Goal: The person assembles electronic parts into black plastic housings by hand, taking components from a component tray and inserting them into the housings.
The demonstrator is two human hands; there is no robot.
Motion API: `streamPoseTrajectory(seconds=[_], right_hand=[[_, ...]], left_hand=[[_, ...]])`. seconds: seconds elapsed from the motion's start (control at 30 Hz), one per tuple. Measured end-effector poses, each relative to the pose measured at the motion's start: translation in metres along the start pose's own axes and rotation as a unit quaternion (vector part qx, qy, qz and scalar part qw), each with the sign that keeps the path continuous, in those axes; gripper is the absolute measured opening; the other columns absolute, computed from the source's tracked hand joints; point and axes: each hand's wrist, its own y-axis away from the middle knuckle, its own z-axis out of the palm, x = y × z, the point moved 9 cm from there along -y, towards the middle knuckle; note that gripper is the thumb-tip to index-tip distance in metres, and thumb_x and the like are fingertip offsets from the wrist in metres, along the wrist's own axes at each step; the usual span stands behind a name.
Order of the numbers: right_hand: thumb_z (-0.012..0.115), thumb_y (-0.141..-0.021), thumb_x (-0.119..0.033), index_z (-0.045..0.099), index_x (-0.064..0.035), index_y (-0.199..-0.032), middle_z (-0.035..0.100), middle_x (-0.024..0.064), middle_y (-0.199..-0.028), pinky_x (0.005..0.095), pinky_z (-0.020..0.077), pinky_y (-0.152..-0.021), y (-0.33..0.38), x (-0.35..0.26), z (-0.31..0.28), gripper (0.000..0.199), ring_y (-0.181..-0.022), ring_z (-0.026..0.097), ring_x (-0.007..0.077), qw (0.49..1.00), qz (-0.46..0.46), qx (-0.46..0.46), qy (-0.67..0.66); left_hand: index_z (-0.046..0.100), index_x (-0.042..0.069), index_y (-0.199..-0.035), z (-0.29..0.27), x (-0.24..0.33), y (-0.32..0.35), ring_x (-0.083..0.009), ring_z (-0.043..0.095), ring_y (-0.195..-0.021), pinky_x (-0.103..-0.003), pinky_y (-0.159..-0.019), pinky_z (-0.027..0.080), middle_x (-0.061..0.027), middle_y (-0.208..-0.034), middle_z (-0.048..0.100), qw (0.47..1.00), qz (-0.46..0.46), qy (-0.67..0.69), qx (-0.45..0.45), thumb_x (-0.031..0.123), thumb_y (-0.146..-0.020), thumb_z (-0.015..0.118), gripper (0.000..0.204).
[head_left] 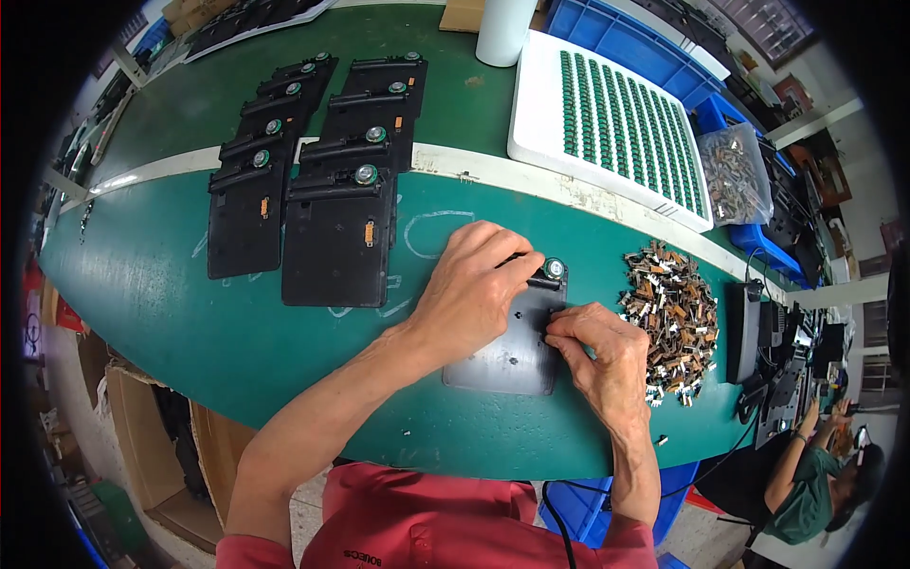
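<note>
A black plastic panel [502,368] lies flat on the green table in front of me, with a round metal-and-green part [554,269] at its upper right corner. My left hand [479,284] is closed on the panel's upper bar, its fingers curled over the top edge and hiding much of it. At the panel's right side, my right hand [602,351] has thumb and fingertips pinched together against the surface. Whatever sits between those fingertips is hidden. Right of that hand spreads a pile of small brown, white and metal slide switches [669,322].
Overlapping rows of similar black panels [332,256] lie at the left. A white foam tray [607,180] of green round parts stands at the back right, beside a bag of small parts [735,175] and blue crates [635,43]. Another person [820,484] sits at the far right.
</note>
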Motion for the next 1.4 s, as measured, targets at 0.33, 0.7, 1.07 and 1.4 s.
streamPoseTrajectory(seconds=[0.33,0.7,1.07,1.4], right_hand=[[0.075,-0.070,0.007,0.069,0.0013,-0.091,0.068,0.0122,-0.084,0.0330,0.0556,-0.065,0.006,0.023,-0.004,0.022,-0.075,0.069,0.0236,0.987,0.132,-0.013,-0.089],[0.075,-0.072,0.004,0.070,0.0015,-0.089,0.067,0.0121,-0.085,0.0341,0.0532,-0.065,0.001,0.014,0.001,0.018,-0.075,0.067,0.0264,0.996,0.073,-0.019,-0.043],[0.075,-0.073,0.004,0.069,0.0016,-0.091,0.066,0.0098,-0.088,0.0332,0.0544,-0.065,0.002,0.028,-0.001,0.019,-0.075,0.067,0.0211,0.983,0.142,-0.012,-0.117],[0.071,-0.087,-0.012,0.068,0.0024,-0.089,0.067,0.0036,-0.080,0.0235,0.0517,-0.066,0.012,0.062,-0.002,0.015,-0.073,0.061,0.0099,0.926,0.275,0.003,-0.260]], left_hand=[[0.067,-0.002,-0.105,0.002,-0.001,0.003,-0.0289,0.057,-0.099,-0.040,-0.091,0.044,-0.0105,-0.103,0.062,1.000,-0.004,0.000,-0.009,-0.007,-0.070,0.071,0.035],[0.067,-0.002,-0.105,0.001,-0.001,0.001,-0.0287,0.057,-0.099,-0.040,-0.092,0.044,-0.0105,-0.104,0.063,1.000,-0.003,-0.001,-0.011,-0.006,-0.071,0.071,0.035],[0.068,-0.003,-0.105,0.001,0.000,-0.001,-0.0297,0.058,-0.098,-0.040,-0.090,0.046,-0.0119,-0.102,0.064,1.000,0.007,0.008,-0.004,-0.006,-0.072,0.069,0.034],[0.067,-0.003,-0.106,-0.007,0.013,0.000,-0.0303,0.059,-0.097,-0.041,-0.087,0.044,-0.0133,-0.100,0.063,0.999,0.047,-0.018,0.012,-0.003,-0.071,0.070,0.036]])
